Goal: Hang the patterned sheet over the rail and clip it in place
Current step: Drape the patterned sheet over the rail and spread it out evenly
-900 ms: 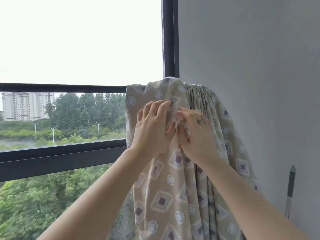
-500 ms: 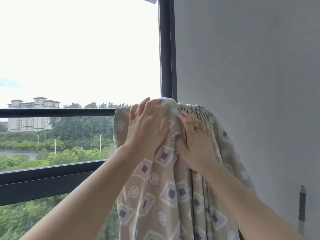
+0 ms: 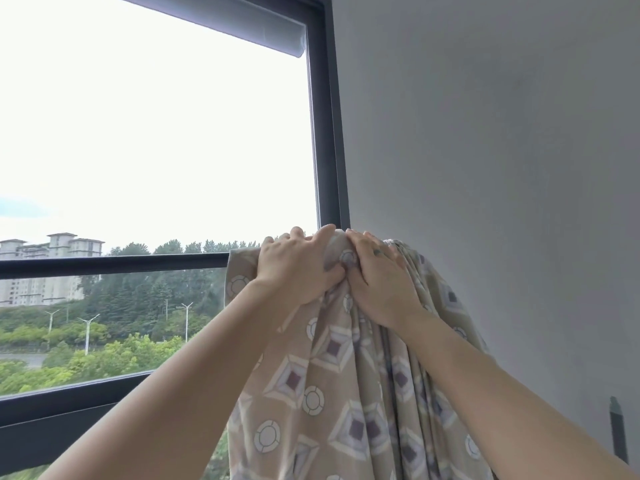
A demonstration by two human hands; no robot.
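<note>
- Patterned sheet [image 3: 332, 375]: soft, light, probably slides easily (rail hidden beneath).
- Left hand [image 3: 298, 271] and right hand [image 3: 379, 285]: each grip closed on its bunched top, likely the best hold.

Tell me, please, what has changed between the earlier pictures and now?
Both hands climbed the patterned sheet: the left hand and right hand now curl their fingers over its bunched top, where before they pressed lower on its front. The sheet stays draped, with the hands side by side.

One patterned sheet [image 3: 332, 393], two hands — left hand [image 3: 294, 270], right hand [image 3: 379, 284] — one window [image 3: 327, 133].
</note>
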